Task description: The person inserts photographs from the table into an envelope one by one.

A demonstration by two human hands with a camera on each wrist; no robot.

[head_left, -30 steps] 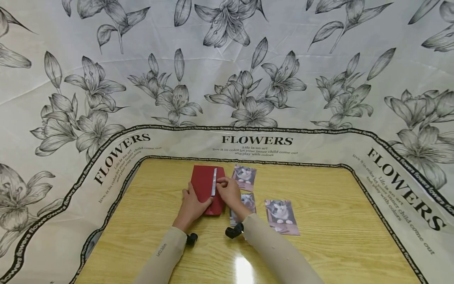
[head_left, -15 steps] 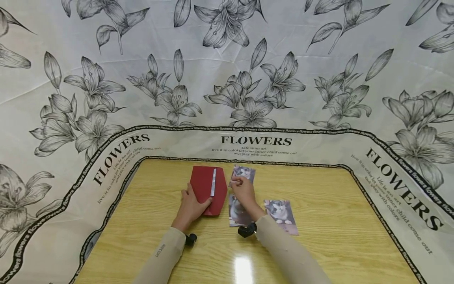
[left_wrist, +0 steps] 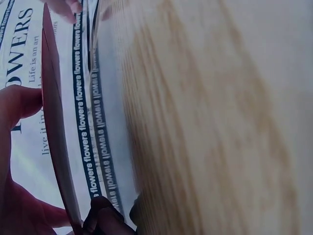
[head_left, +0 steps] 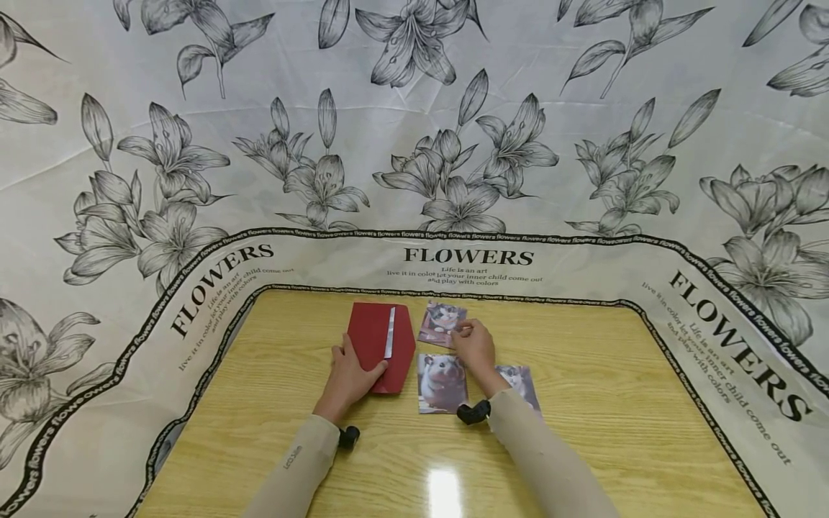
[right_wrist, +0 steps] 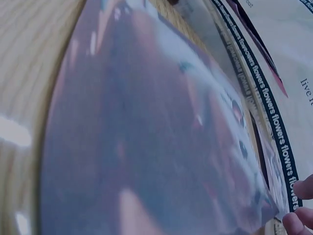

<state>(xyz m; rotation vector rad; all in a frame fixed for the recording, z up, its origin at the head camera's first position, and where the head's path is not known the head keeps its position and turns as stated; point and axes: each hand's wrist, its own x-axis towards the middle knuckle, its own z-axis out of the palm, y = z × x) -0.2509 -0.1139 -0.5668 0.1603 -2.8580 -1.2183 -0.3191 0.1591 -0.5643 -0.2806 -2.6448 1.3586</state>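
Note:
My left hand (head_left: 350,378) grips a red envelope (head_left: 369,331) by its lower left part, the thumb lying over its front. A pale strip (head_left: 390,332) runs along the envelope beside the unfolded flap on its right. The left wrist view shows the envelope (left_wrist: 56,112) edge-on, tilted up from the table. My right hand (head_left: 476,345) is at the right edge of a cat photo (head_left: 439,324), its fingertips over that edge. In the right wrist view, thumb and finger stand apart, with nothing seen between them. Just below lies a hamster photo (head_left: 442,385).
Another cat photo (head_left: 521,385) lies to the right, partly covered by the right hand and sleeve. The wooden table (head_left: 291,352) carries everything. A white flower-print cloth (head_left: 466,262) rises behind its far and side edges.
My right hand has left the envelope and moved right across the cat photo to its right edge, uncovering the hamster photo. The flap now spreads out to the right. My left hand stays in place.

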